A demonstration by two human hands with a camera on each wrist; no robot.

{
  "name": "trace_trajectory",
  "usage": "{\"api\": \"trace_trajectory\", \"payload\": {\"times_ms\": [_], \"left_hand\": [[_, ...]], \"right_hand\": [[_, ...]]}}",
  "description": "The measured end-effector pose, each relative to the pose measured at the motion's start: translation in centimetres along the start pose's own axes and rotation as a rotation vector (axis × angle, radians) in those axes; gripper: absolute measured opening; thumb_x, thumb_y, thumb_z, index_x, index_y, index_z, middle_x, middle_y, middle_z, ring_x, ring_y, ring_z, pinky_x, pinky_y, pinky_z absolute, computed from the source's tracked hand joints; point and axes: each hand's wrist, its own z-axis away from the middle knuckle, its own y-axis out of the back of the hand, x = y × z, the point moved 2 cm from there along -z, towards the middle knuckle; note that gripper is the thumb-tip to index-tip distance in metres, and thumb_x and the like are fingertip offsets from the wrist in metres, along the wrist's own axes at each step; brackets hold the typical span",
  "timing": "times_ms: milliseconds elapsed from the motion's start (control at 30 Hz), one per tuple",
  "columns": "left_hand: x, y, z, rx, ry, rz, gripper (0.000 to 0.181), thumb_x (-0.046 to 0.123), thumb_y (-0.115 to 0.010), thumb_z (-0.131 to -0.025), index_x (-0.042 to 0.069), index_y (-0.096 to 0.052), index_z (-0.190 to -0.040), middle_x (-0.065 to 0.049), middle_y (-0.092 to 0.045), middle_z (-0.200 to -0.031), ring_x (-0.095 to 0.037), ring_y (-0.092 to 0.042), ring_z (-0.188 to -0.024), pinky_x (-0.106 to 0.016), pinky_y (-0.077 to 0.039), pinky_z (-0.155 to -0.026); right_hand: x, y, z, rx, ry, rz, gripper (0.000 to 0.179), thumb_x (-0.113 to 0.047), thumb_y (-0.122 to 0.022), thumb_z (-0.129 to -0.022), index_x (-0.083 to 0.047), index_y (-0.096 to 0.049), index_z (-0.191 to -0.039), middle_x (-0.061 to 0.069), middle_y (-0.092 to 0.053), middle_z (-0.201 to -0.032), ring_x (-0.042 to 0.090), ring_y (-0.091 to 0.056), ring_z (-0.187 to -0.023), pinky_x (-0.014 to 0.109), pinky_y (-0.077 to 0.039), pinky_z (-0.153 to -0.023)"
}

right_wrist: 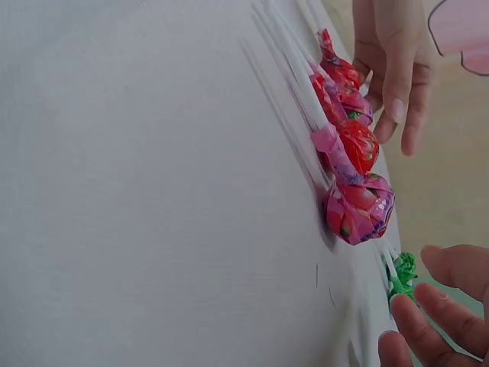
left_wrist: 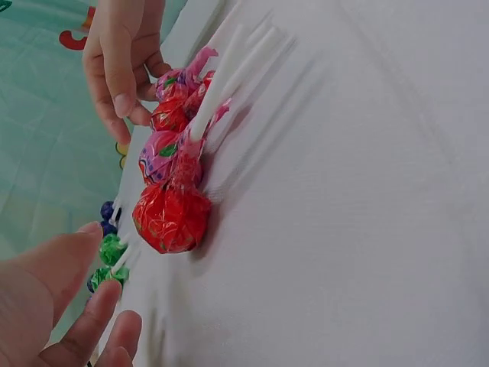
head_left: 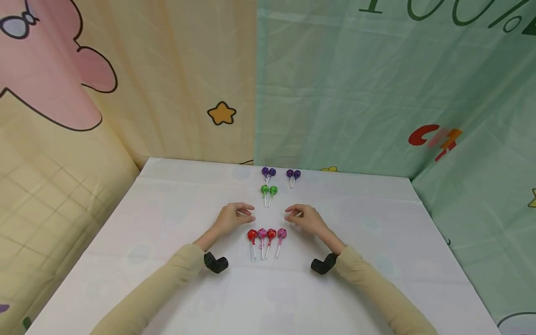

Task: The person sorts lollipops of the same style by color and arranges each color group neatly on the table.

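A short row of wrapped lollipops lies near the hands, red point(head_left: 252, 235) and pink point(head_left: 282, 233) alternating, sticks toward the person. Just beyond the row's left end is the left hand point(head_left: 235, 217), fingers loosely bent and holding nothing. The right hand point(head_left: 304, 218) mirrors it past the right end, likewise with nothing in its fingers. Farther back, between and beyond the hands, lie two green lollipops point(head_left: 264, 190). In the left wrist view the nearest red lollipop point(left_wrist: 172, 218) sits apart from the left fingers; the right wrist view has a pink lollipop point(right_wrist: 359, 208) nearest the right hand.
Two pairs of purple lollipops, a left pair point(head_left: 272, 172) and a right pair point(head_left: 297, 174), lie by the far edge of the white-covered table point(head_left: 176, 204). Printed curtains point(head_left: 335, 93) hang behind and beside it. Black devices point(head_left: 216, 263) are worn on both wrists.
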Motion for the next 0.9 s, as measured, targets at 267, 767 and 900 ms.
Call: {"api": "trace_trajectory", "payload": {"times_ms": [267, 767, 900], "left_hand": [[0.3, -0.6, 1.1, -0.045, -0.01, 0.014, 0.033, 0.019, -0.075, -0.083, 0.008, -0.069, -0.113, -0.007, -0.072, -0.1, -0.014, -0.063, -0.081, -0.027, -0.049, -0.073], [0.1, -0.9, 2.4, -0.118, -0.024, -0.042, 0.035, 0.021, -0.075, -0.084, 0.007, -0.068, -0.115, -0.007, -0.072, -0.101, -0.014, -0.063, -0.085, -0.027, -0.05, -0.075], [0.1, -0.9, 2.6, -0.115, -0.051, -0.032, 0.035, 0.021, -0.075, -0.083, 0.005, -0.068, -0.114, -0.008, -0.072, -0.1, -0.015, -0.064, -0.085, -0.028, -0.051, -0.075]], "right_hand": [[-0.5, -0.7, 1.0, -0.044, 0.064, -0.02, 0.028, -0.026, -0.07, -0.087, -0.01, -0.069, -0.11, 0.004, -0.07, -0.093, 0.012, -0.057, -0.076, 0.026, -0.044, -0.064], [-0.9, -2.4, 1.5, -0.13, 0.194, -0.035, 0.033, -0.028, -0.075, -0.083, -0.011, -0.069, -0.111, 0.001, -0.069, -0.094, 0.013, -0.056, -0.085, 0.024, -0.045, -0.07], [-1.2, -2.3, 1.8, -0.128, 0.256, -0.044, 0.033, -0.027, -0.074, -0.083, -0.008, -0.069, -0.109, 0.002, -0.068, -0.092, 0.012, -0.055, -0.081, 0.024, -0.045, -0.068]]}}
